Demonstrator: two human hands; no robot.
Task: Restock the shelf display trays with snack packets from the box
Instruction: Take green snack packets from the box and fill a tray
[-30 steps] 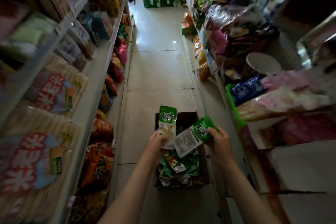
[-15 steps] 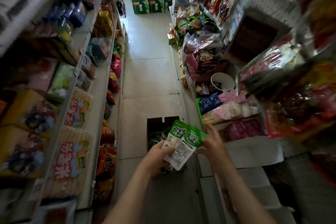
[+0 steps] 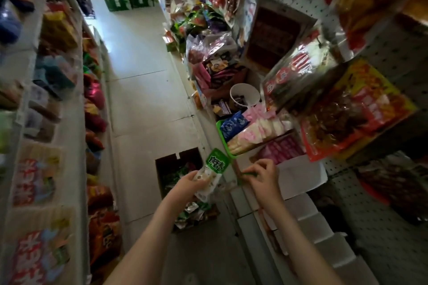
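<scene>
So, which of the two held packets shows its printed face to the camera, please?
The left packet, in the left hand; the right packet, in the right hand, shows only a green edge.

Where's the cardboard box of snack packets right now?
In the head view, the box sits on the aisle floor at lower centre, under the left hand, against the right-side shelving.

aisle floor [image 3: 143, 104] open ahead; box [image 3: 167, 164] below, packed shelves [image 3: 71, 159] hem both sides.

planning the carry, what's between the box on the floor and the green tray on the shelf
In the head view, only the green-topped packet that the left hand holds shows between box and green tray.
</scene>
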